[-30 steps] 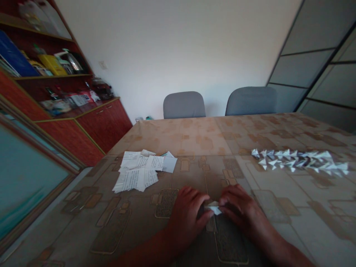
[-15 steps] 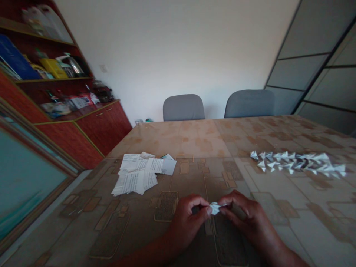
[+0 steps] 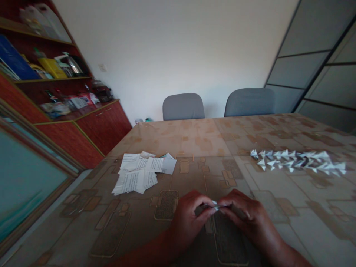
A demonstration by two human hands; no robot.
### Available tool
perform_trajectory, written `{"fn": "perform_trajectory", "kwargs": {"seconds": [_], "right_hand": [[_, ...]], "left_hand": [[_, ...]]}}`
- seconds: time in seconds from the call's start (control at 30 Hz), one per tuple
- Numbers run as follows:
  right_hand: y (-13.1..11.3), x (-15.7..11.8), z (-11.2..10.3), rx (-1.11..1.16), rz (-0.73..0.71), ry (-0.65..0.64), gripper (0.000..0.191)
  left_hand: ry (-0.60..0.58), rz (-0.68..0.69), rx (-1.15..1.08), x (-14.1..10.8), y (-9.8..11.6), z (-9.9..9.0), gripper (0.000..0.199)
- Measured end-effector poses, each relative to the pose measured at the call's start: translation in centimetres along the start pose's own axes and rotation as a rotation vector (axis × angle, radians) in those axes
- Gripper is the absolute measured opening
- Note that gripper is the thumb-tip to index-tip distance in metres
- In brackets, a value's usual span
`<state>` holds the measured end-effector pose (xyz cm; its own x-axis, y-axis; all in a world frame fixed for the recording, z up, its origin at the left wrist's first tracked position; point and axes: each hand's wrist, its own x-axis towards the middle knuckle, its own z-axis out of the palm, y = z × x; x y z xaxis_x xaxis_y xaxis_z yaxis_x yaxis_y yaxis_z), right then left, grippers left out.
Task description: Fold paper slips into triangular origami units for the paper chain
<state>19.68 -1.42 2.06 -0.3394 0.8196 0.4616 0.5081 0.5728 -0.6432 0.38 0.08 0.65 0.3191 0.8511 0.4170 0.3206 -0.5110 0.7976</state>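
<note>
Close to the table's near edge, my left hand and my right hand pinch a small piece of folded white paper between them, thumbs and fingertips nearly touching. Most of the paper is hidden by the fingers. Beyond my left hand lies a loose pile of printed paper pieces, overlapping each other. At the right, several folded pointed paper pieces lie in long rows on the tablecloth.
The patterned table spreads out ahead. Two grey chairs stand behind its far edge, against the wall. A red cabinet with filled shelves is at the left.
My left hand's fingertips have closed further over the folded paper, so less of it shows. My right hand still pinches it, with its fingers slightly shifted.
</note>
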Motion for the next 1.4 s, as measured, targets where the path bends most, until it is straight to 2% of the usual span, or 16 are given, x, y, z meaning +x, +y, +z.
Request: {"fn": "perform_trajectory", "kwargs": {"seconds": [0.23, 0.37, 0.6, 0.67, 0.73, 0.8, 0.9, 1.13, 1.4], "right_hand": [[0.13, -0.21, 0.04, 0.028, 0.058, -0.023, 0.014], [0.07, -0.23, 0.12, 0.014, 0.072, -0.017, 0.017], [-0.37, 0.03, 0.19, -0.042, 0.009, -0.033, 0.019], [-0.48, 0.13, 0.16, -0.057, -0.031, -0.025, 0.019], [-0.5, 0.23, 0.16, -0.072, -0.084, -0.011, 0.019], [-0.47, 0.28, 0.18, -0.083, -0.116, -0.004, 0.017], [-0.45, 0.24, 0.22, -0.089, -0.122, 0.006, 0.015], [-0.54, 0.13, 0.02, -0.073, -0.067, 0.06, 0.012], [0.17, 0.2, -0.24, -0.079, -0.111, 0.006, 0.018]], "left_hand": [[0.021, -0.156, -0.098, -0.05, 0.57, 0.12, 0.008], [0.012, -0.171, -0.089, -0.25, 0.61, 0.24, 0.011], [0.021, -0.159, -0.082, -0.28, 0.86, 0.28, 0.012], [0.023, -0.201, -0.13, -0.3, 0.74, 0.37, 0.003], [0.008, -0.249, -0.183, -0.31, 0.48, 0.48, 0.014], [-0.018, -0.272, -0.212, -0.31, 0.17, 0.57, 0.018], [-0.041, -0.267, -0.235, -0.33, -0.06, 0.63, 0.01], [-0.021, -0.219, -0.193, -0.32, 0.5, 0.35, 0.012], [-0.036, -0.217, -0.179, -0.44, 0.28, 0.42, 0.013]]}}
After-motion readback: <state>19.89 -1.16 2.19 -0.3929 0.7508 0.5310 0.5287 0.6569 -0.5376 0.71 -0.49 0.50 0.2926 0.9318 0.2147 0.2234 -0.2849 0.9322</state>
